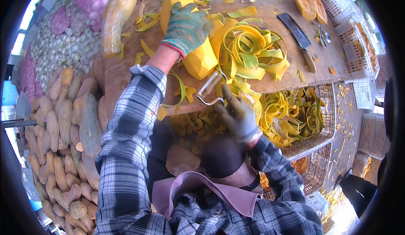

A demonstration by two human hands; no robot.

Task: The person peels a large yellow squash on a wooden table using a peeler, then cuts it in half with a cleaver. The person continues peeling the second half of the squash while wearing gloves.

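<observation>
My left hand (188, 29), in a green knit glove with a red cuff, grips a long peeled yellow squash (200, 59) that lies on the wooden table. My right hand (239, 116), in a grey and dark-stained glove, holds a wide metal peeler (210, 86). The peeler's frame is just beyond the squash's near end, close to the table's front edge; whether they touch I cannot tell. Right of the squash, long curled peel strips (253, 49), yellow with green skin, are heaped on the table.
An unpeeled squash (117, 19) lies at the table's left, beside a large squash pile (60, 121) and onions (68, 51). A cleaver (295, 32), spoons (324, 37) and a halved squash (310, 5) lie to the right. Below the table edge stands a peel-filled crate (330, 121).
</observation>
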